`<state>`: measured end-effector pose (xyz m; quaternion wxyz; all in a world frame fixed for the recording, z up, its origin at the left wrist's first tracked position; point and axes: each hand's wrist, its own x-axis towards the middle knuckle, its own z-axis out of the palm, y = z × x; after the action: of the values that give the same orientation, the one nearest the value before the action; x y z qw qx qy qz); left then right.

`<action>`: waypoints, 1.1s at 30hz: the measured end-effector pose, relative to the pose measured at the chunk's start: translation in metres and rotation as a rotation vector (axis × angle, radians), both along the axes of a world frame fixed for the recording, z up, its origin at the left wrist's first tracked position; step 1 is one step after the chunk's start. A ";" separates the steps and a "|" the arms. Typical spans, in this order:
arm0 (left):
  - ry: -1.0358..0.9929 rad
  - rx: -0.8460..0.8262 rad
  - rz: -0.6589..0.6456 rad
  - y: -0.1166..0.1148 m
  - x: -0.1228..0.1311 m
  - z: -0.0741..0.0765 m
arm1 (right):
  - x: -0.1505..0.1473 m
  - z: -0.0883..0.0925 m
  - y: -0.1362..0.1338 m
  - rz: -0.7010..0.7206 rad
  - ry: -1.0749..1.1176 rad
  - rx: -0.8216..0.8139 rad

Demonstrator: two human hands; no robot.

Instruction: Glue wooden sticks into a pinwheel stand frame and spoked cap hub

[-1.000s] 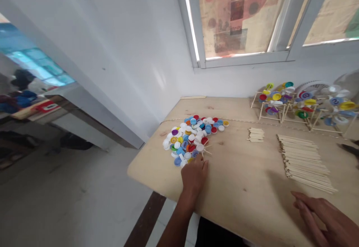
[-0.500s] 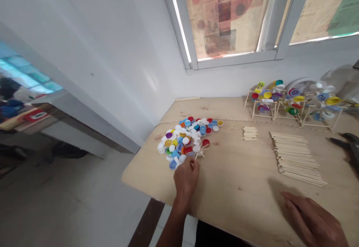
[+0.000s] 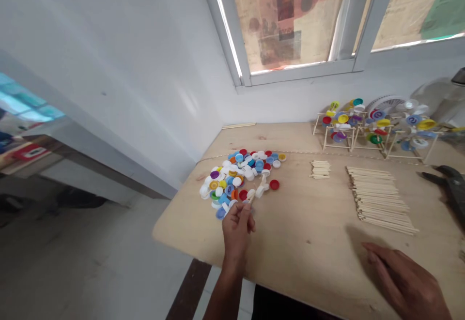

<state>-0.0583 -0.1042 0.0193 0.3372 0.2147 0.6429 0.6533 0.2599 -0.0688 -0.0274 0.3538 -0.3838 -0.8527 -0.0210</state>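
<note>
My left hand (image 3: 239,223) is at the near edge of a pile of coloured bottle caps (image 3: 236,175), its fingers pinched on a small wooden stick piece (image 3: 250,197) whose far end is blurred among white caps. One red cap (image 3: 274,184) lies just right of the pile. Over the table's near right part is my right hand (image 3: 403,276), thumb and forefinger brought together; whatever may be between them is too small to make out. Ahead of it lie a row of long sticks (image 3: 379,199) and a small stack of short sticks (image 3: 320,169).
Stick frames with coloured caps (image 3: 341,126) stand at the back right, before a white fan (image 3: 387,103). A black-handled tool (image 3: 450,184) lies at the right edge. A string crosses the wooden table (image 3: 290,242). The wall rises at the left.
My left hand has turned and lifted slightly, with the stick piece in its pinch. Caps near its fingertips have shifted, and the red cap sits farther right. My right hand has barely moved.
</note>
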 end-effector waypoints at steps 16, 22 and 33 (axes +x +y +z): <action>-0.729 0.003 -0.566 -0.024 0.085 -0.001 | -0.049 0.044 -0.006 -0.009 0.422 -0.690; -0.718 -0.027 -0.660 -0.026 0.085 -0.002 | -0.071 0.054 -0.006 0.154 0.544 -0.965; -0.306 -0.106 -0.677 -0.024 0.081 -0.007 | -0.081 0.062 -0.017 0.080 0.473 -0.753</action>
<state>0.0223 -0.1279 0.0125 0.6369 0.2972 0.5106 0.4954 0.1785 -0.0862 0.0344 0.3750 -0.4468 -0.7108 0.3932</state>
